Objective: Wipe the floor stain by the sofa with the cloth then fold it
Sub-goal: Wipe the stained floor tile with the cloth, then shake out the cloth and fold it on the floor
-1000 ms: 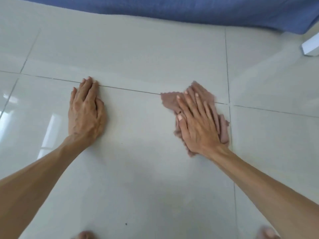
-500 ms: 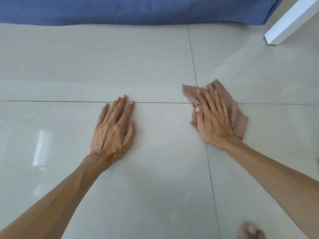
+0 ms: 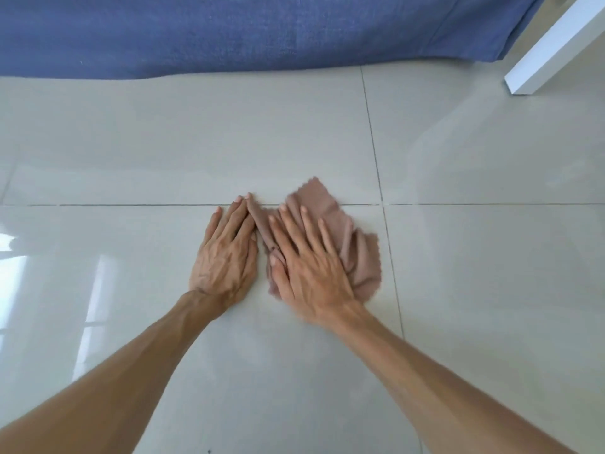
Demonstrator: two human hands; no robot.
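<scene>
Fingers spread wide, the right hand (image 3: 311,260) presses flat on a crumpled dusty-pink cloth with pinked edges (image 3: 360,257), pinning it to the glossy pale-grey tiled floor (image 3: 163,152). The cloth shows beyond the fingertips and on the little-finger side of that hand, with a rolled fold along its thumb side. Just beside it, the left hand (image 3: 227,253) lies palm down on the bare tile, fingers close together and holding nothing, its index finger touching or nearly touching the cloth's rolled edge. A dark grout line (image 3: 131,204) runs under both sets of fingertips. Well beyond the hands hangs blue sofa fabric (image 3: 262,31); far off the right hand's outer side stands a white furniture leg (image 3: 550,50).
</scene>
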